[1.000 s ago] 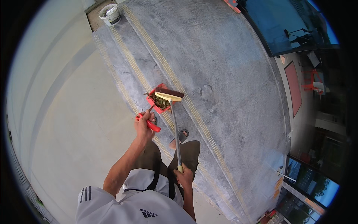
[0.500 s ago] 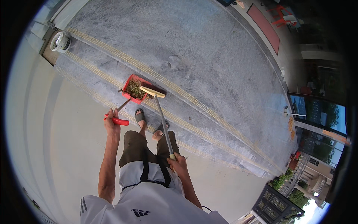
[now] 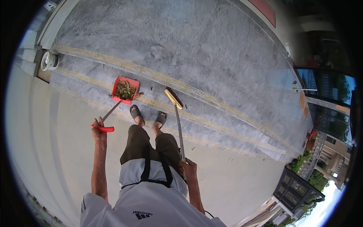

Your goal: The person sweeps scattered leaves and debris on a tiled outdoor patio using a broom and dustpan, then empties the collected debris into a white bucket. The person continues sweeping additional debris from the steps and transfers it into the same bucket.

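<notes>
From my remote seat I saw the red plastic dustpan (image 3: 133,82), heaped with dry leaves (image 3: 124,90), on the grey, yellow-banded steps (image 3: 206,109), ahead and rightward of the left hand (image 3: 98,130). That hand was curled around its red grip (image 3: 107,129), the nearer of the two hands to it. The right hand (image 3: 189,169) was wrapped round the grey-poled, cream-headed broom (image 3: 179,128), whose pole ran forward, tilting slightly left. The broom's head, slanting from far left to near right, stood apart on the dustpan's right (brown scraps (image 3: 141,94) lay between).
</notes>
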A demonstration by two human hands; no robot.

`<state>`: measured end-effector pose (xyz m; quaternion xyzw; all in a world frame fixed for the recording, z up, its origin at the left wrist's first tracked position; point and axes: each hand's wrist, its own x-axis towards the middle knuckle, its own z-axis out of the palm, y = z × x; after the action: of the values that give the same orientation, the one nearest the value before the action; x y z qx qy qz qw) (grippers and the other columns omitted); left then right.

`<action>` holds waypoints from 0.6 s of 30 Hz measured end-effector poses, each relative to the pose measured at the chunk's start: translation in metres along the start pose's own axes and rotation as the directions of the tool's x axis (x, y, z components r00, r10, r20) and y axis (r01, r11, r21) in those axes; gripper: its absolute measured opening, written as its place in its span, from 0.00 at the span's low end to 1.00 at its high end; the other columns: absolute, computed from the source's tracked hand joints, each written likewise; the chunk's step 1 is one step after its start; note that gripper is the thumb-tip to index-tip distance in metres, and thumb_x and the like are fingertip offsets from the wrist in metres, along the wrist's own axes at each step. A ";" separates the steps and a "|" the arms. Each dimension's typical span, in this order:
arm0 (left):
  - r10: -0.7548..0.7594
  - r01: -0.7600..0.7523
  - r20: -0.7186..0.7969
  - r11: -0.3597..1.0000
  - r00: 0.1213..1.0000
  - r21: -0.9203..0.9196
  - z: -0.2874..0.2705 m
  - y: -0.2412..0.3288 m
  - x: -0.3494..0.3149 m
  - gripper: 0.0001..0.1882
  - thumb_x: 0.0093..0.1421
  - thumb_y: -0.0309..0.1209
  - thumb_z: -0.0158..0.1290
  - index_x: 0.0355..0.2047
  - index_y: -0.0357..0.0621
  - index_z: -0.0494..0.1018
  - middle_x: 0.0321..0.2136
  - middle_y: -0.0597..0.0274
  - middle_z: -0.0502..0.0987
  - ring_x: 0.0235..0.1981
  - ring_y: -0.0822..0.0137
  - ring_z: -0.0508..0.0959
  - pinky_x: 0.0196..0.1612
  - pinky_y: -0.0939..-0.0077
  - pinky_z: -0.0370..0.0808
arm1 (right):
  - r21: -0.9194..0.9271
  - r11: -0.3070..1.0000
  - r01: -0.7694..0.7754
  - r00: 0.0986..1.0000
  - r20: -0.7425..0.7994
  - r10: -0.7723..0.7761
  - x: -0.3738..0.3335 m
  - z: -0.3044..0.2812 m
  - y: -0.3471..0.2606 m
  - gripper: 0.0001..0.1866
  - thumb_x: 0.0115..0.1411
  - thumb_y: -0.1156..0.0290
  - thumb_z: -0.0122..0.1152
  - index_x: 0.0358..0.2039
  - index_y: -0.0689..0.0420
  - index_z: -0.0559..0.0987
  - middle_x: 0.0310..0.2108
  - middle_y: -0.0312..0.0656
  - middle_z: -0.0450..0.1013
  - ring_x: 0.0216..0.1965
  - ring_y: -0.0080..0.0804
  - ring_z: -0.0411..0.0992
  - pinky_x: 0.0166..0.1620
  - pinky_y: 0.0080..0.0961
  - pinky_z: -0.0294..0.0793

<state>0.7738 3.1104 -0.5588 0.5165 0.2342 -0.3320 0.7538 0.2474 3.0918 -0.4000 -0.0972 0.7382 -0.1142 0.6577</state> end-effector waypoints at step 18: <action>0.042 -0.052 -0.167 0.997 0.985 -0.060 -0.079 0.028 -0.013 0.12 0.72 0.28 0.59 0.39 0.29 0.71 0.40 0.53 0.74 0.48 0.58 0.83 0.53 0.78 0.88 | 0.440 0.889 -0.125 0.988 0.135 0.072 0.085 0.072 -0.024 0.06 0.67 0.74 0.63 0.39 0.61 0.75 0.28 0.42 0.72 0.22 0.25 0.70 0.22 0.25 0.67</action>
<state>0.7854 3.1939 -0.5608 0.5231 0.2944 -0.2622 0.7556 0.3087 3.0405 -0.4811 0.0875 0.6569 -0.2415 0.7089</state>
